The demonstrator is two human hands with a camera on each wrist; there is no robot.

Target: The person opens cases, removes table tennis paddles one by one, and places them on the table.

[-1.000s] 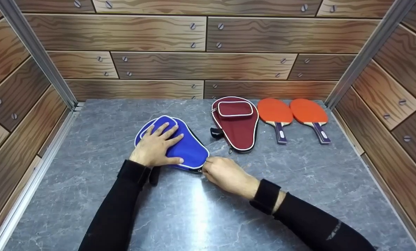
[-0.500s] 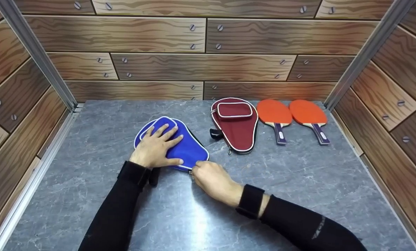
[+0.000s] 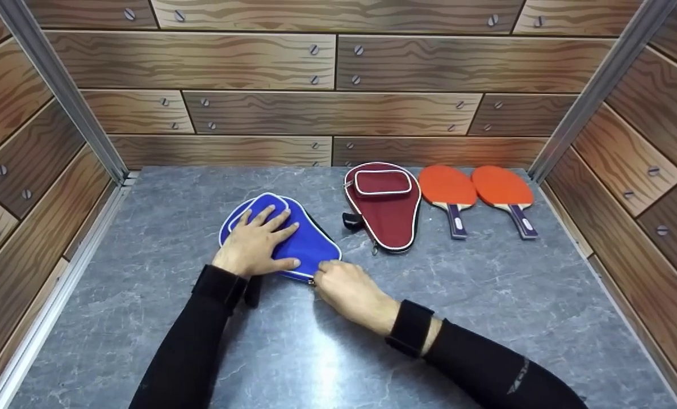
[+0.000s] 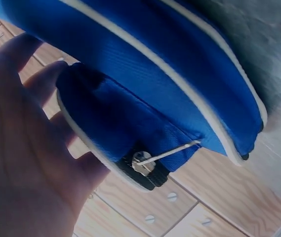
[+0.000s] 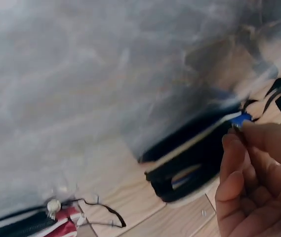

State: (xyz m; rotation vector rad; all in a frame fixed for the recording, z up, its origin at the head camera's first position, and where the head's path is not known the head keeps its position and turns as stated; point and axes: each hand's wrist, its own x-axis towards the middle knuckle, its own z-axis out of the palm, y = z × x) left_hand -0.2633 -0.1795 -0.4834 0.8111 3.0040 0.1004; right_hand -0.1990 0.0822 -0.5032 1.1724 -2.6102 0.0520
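Note:
A blue table tennis bat case (image 3: 307, 241) with white piping lies on the grey table, its narrow end toward the right. My left hand (image 3: 253, 241) rests on it with spread fingers, over the small front pocket. In the left wrist view that pocket's zipper pull (image 4: 143, 162) hangs on its side. At the case's narrow near edge, my right hand (image 3: 350, 292) pinches a small metal zipper pull (image 5: 236, 127) between thumb and forefinger. The right wrist view shows the dark zipped side (image 5: 199, 153) of the case, with a gap in it near the narrow end.
A dark red bat case (image 3: 389, 221) lies right of the blue one, its black strap (image 3: 352, 220) sticking out to the left. Two orange bats (image 3: 447, 185) lie farther right, handles toward me. Wood-patterned walls (image 3: 259, 111) enclose the table's back and sides.
My right hand has slid left along the near edge of the blue case from its narrow tip, then stayed there through the last half second. My left hand has kept its place.

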